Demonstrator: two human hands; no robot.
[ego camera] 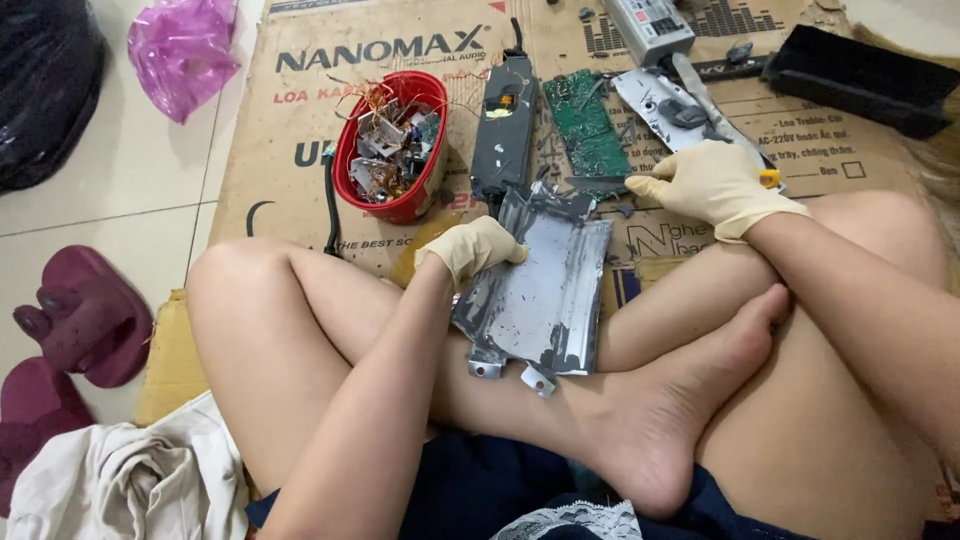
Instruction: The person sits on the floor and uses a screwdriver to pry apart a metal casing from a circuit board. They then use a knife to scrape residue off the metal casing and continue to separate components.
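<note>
My left hand [470,250], in a cream glove, grips the left edge of a bent grey metal plate [545,290] that rests tilted on my crossed legs. My right hand [710,185], also gloved, is closed on a screwdriver [600,183] with a yellow handle end; its shaft points left toward the plate's top edge. A green circuit board [585,120] lies on the cardboard just beyond the tool, next to a dark grey casing [503,125].
A red bowl [352,140] holds copper wire and small electronic parts. More metal parts [665,100], a silver box [650,25] and a black tray [860,75] lie on the cardboard. Purple sandals [85,315], a pink bag [185,50] and cloth [130,485] sit left.
</note>
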